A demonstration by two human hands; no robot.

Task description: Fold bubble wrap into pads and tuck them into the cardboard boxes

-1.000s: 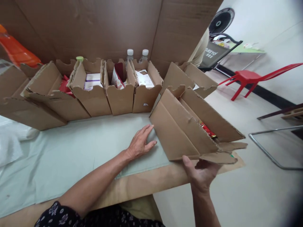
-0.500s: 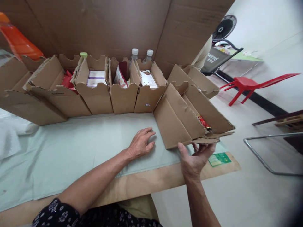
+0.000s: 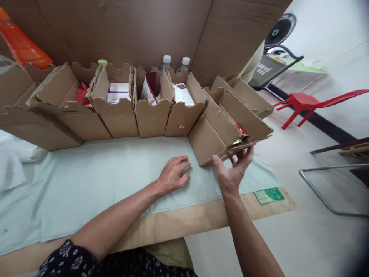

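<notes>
My right hand (image 3: 233, 173) grips the near end of an open cardboard box (image 3: 209, 138), its thumb on the side facing me and its fingers around the end. Red and gold shiny packets (image 3: 240, 135) lie inside that box, by the near end. On the pale green cloth (image 3: 109, 173), my left hand (image 3: 174, 174) rests palm down with its fingers loosely apart, holding nothing. Left of the gripped box stands another cardboard box (image 3: 182, 119) with a white carton (image 3: 183, 95) in it.
More open cardboard boxes (image 3: 121, 123) stand in a row, holding purple-edged cartons (image 3: 118, 88) and red packaging (image 3: 83, 93). Behind them are clear bottles (image 3: 166, 63) and a tall cardboard panel (image 3: 129, 30). Clear plastic wrap (image 3: 14, 161) lies left; a red chair (image 3: 308, 100) stands right.
My right hand has pushed the near end of the cardboard box away from me and slightly left. The packets inside show more now. My left hand has stayed in place.
</notes>
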